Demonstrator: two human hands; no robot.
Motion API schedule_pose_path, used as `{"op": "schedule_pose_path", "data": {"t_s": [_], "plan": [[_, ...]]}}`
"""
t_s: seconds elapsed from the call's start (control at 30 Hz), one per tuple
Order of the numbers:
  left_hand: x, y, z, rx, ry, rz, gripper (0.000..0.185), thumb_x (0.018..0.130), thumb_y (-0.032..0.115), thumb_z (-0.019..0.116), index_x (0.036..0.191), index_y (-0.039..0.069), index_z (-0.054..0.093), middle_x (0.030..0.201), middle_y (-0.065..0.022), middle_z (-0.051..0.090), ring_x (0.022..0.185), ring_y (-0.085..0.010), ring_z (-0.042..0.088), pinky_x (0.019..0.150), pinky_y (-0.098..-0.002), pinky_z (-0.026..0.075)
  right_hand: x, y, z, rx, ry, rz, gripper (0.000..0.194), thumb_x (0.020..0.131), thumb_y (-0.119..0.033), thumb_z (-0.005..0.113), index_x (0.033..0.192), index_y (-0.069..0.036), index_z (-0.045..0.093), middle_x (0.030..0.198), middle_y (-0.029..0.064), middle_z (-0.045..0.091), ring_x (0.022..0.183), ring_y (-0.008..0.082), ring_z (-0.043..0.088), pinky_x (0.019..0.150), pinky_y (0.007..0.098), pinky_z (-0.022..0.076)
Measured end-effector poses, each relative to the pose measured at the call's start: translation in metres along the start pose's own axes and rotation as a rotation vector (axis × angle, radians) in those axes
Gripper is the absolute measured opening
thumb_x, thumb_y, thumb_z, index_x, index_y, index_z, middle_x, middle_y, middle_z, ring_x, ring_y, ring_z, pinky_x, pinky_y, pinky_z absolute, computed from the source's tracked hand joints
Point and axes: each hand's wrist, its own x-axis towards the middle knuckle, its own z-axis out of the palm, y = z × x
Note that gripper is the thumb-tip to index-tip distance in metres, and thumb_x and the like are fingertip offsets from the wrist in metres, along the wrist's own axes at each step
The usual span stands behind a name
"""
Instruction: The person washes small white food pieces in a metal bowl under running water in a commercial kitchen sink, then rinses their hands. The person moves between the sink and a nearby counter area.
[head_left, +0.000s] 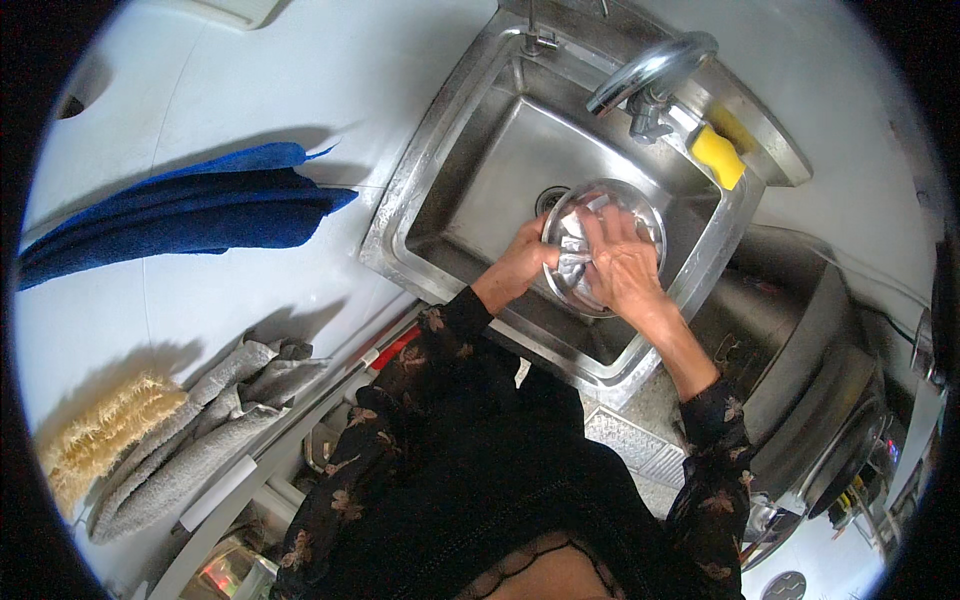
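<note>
Over the sink basin (502, 165) is a round, shiny bowl (662, 229), near the drain (551, 198); whether it is metal or clear material is hard to tell. Inside lie several silvery pieces (574, 262) that look like cut fish. My left hand (517, 262) grips the bowl's left side, its thumb over the rim against a piece. Spread across the contents from the right, my right hand (621, 259) has its fingers down among the pieces; what its fingertips hold is hidden.
A chrome faucet (652, 64) arches over the sink's back right corner. Beside it sits a yellow sponge (718, 157). Blue cloth (225, 199), grey towel (195, 442) and a loofah (112, 435) hang at left. Large pans (817, 420) stand to the right.
</note>
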Motion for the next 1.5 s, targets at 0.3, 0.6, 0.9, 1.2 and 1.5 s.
{"op": "schedule_pose_path", "data": {"t_s": [0.3,0.6,0.9,1.2,1.5], "plan": [[-0.002,-0.011,-0.012,-0.002,-0.014,-0.028,0.068,0.062,0.000,0.056,0.131,-0.001,0.057,0.113,-0.0045,0.067,0.097,-0.0142,0.064,0.082,-0.0276,0.052,-0.002,0.021,0.006,0.228,-0.032,0.026,0.034,0.076,-0.008,0.064,0.109,-0.012,0.069,0.092,0.0171,0.069,0.080,0.0344,0.069,0.072,0.0463,0.0551],[-0.010,-0.006,-0.016,-0.043,-0.051,-0.028,0.068,0.068,-0.004,0.064,0.134,-0.003,0.052,0.117,-0.0099,0.066,0.106,-0.0190,0.066,0.092,-0.0338,0.056,-0.018,0.032,-0.037,0.349,0.005,-0.007,0.044,0.080,-0.018,0.070,0.122,-0.009,0.064,0.118,0.0188,0.064,0.110,0.0390,0.061,0.091,0.0469,0.0527],[-0.016,-0.008,-0.015,-0.196,-0.005,-0.063,0.072,0.062,-0.008,0.057,0.134,-0.004,0.051,0.119,-0.0122,0.066,0.105,-0.0221,0.068,0.092,-0.0345,0.057,-0.040,0.022,-0.028,0.258,-0.091,0.062,0.086,0.069,-0.016,0.084,0.145,-0.006,0.046,0.149,0.0254,0.041,0.132,0.0418,0.045,0.109,0.0477,0.0399],[-0.005,-0.013,-0.001,-0.044,-0.034,-0.043,0.059,0.068,-0.004,0.058,0.127,-0.003,0.059,0.115,-0.0082,0.068,0.102,-0.0179,0.067,0.089,-0.0311,0.056,-0.035,0.036,0.008,0.411,0.045,0.163,0.067,0.067,0.012,0.061,0.130,-0.009,0.056,0.123,0.0218,0.058,0.115,0.0420,0.058,0.094,0.0494,0.0490],[-0.004,-0.020,0.000,-0.042,-0.054,-0.023,0.060,0.064,0.005,0.063,0.124,-0.001,0.062,0.114,-0.0067,0.069,0.099,-0.0162,0.067,0.089,-0.0319,0.055,-0.027,0.003,-0.024,0.448,0.175,0.067,0.050,0.073,0.001,0.070,0.121,-0.007,0.060,0.114,0.0187,0.059,0.108,0.0395,0.061,0.087,0.0476,0.0533]]}}
